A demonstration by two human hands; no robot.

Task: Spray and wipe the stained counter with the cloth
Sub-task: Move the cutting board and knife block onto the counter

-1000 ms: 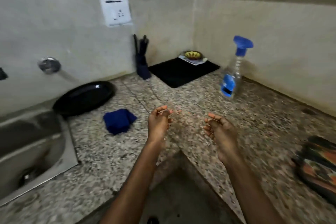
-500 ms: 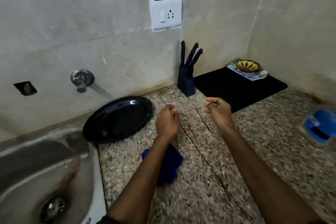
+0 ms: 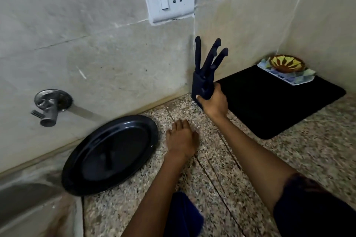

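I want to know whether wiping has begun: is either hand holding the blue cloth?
No: the right hand grips the knife block, the left hand rests on the counter, the blue cloth lies untouched.

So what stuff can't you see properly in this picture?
Head view only:
- Blue cloth: mostly hidden under the left forearm, and blurred.
- Spray bottle: not in view.
- Left hand: motion-blurred fingertips, so contact with the counter is unclear.
- Knife block: lower part covered by the right hand that grips it.
- Sink: cut off by the left and bottom edges, blurred.
- Counter stain: not distinguishable in the speckled stone.
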